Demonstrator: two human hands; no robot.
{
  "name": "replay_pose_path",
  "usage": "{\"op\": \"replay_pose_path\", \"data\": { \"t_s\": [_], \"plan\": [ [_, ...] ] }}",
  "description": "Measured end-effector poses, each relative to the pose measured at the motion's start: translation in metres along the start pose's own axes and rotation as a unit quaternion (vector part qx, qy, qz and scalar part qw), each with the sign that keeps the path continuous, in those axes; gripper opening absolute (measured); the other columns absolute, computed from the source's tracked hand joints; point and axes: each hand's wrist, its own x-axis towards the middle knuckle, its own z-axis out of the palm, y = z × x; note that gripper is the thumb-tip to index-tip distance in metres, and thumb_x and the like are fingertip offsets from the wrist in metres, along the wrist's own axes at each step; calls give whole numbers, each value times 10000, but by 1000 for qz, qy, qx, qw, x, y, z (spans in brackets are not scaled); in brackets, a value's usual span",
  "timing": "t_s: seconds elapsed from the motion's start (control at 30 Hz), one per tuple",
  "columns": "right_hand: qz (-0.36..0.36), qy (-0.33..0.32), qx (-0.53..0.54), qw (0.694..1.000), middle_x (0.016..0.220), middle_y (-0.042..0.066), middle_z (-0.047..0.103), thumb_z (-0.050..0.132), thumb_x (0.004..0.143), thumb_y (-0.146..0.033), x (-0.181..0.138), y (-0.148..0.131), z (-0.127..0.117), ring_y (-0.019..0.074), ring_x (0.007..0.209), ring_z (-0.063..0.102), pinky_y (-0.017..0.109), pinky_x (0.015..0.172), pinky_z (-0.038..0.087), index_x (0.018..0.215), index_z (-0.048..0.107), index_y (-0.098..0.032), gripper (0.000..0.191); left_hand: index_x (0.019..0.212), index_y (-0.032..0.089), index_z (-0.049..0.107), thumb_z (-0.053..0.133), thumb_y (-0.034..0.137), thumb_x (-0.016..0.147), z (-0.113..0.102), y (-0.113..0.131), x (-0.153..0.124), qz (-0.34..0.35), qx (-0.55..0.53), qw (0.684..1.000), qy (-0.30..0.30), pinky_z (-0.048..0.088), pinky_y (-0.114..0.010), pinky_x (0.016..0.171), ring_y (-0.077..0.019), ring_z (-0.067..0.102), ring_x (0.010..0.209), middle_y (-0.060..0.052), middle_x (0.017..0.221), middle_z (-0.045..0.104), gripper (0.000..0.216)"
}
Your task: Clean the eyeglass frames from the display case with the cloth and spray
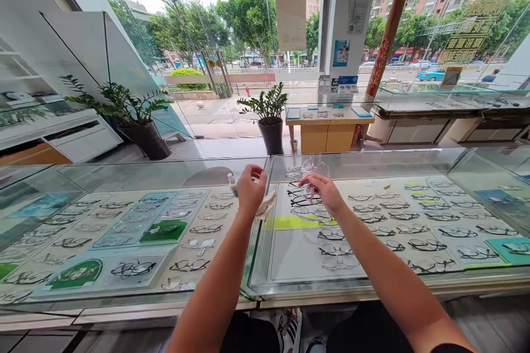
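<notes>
My right hand [325, 190] pinches a pair of clear, pink-tinted eyeglasses [308, 165] between thumb and fingers, held above the glass counter. The lenses overlap the frames displayed below, so their outline is hard to separate. To the left, my left hand [252, 190] is raised with curled fingers and a gap between fingers and thumb; I see nothing held there. A white cloth [267, 204] lies beside its wrist, close to the join of the two showcases. Just left of that hand stands a small white-capped spray bottle [232, 183], partly hidden.
Under the glass, the left showcase [141, 162] and right showcase [397, 157] display rows of eyeglasses [331, 236]. Beyond them stand a potted plant [271, 135], another plant pot [147, 138] and a wooden display cabinet [327, 137]. Large windows face a street.
</notes>
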Motion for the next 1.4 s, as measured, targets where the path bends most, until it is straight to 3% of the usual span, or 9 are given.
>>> {"op": "replay_pose_path", "data": {
  "t_s": [0.13, 0.23, 0.4, 0.53, 0.7, 0.87, 1.03, 1.17, 1.4],
  "plan": [
    [-1, -4, 3, 1000, 1040, 85, 823, 712, 938, -563, -1, -1, 1, 165, 754, 528, 327, 707, 453, 912, 866, -224, 374, 903, 253, 595, 807, 317, 737, 11, -9, -11, -74, 206, 955, -198, 491, -423, 863, -373, 710, 1040, -127, 1031, 748, 277],
    [-5, -5, -3, 1000, 1039, 87, 822, 713, 938, -557, -3, -4, 4, 172, 762, 525, 331, 706, 461, 904, 868, -228, 365, 799, 259, 558, 831, 236, 637, 15, -20, -11, -119, 226, 934, -249, 473, -418, 828, -393, 720, 977, -104, 888, 746, 318],
    [-4, -3, -2, 1000, 1027, 92, 826, 719, 929, -565, -4, -6, 5, 179, 759, 523, 330, 671, 454, 901, 865, -222, 374, 846, 255, 619, 711, 348, 846, 16, -19, -4, -96, 151, 958, -225, 453, -371, 794, -324, 718, 932, -88, 896, 761, 131],
    [-8, 1, -6, 1000, 1041, 87, 832, 703, 941, -545, -3, -4, 3, 170, 759, 532, 331, 712, 447, 910, 863, -221, 363, 895, 225, 650, 617, 541, 959, 19, -7, -4, -90, -56, 981, -160, 452, -325, 734, -234, 654, 813, -46, 855, 706, 324],
    [-3, -14, -28, 1000, 1050, 83, 827, 686, 957, -555, -4, -6, 3, 186, 796, 545, 346, 757, 453, 914, 863, -233, 370, 912, 215, 639, 820, 755, 768, 25, 5, -9, -199, -316, 907, -194, 421, -254, 602, -134, 535, 615, 41, 706, 596, 587],
    [-6, -46, -42, 998, 1028, 84, 820, 713, 940, -598, -6, -9, 5, 224, 886, 613, 363, 796, 461, 908, 868, -234, 397, 923, 189, 694, 948, 786, 590, 28, 13, -14, -224, -411, 848, -250, 485, -247, 634, -135, 598, 669, 11, 753, 686, 729],
    [8, -95, -59, 994, 898, 71, 781, 727, 937, -604, -6, -7, 5, 200, 780, 565, 364, 754, 432, 886, 870, -217, 416, 928, 177, 731, 933, 751, 690, 29, 21, -22, -183, -443, 821, -310, 504, -250, 669, -135, 614, 698, 0, 767, 696, 653],
    [5, -103, -75, 992, 913, 69, 789, 730, 940, -577, -5, -3, 4, 198, 787, 561, 363, 760, 421, 877, 872, -219, 390, 958, 167, 751, 906, 737, 752, 31, 23, -27, -169, -445, 817, -327, 490, -246, 665, -128, 604, 695, 2, 768, 683, 626],
    [1, -87, -88, 992, 920, 71, 778, 718, 941, -585, -6, -5, 5, 203, 812, 569, 358, 766, 437, 875, 871, -223, 398, 1028, 160, 784, 921, 703, 747, 37, 19, -23, -174, -488, 809, -276, 559, -281, 773, -176, 700, 823, -25, 824, 742, 626]
  ]
}}
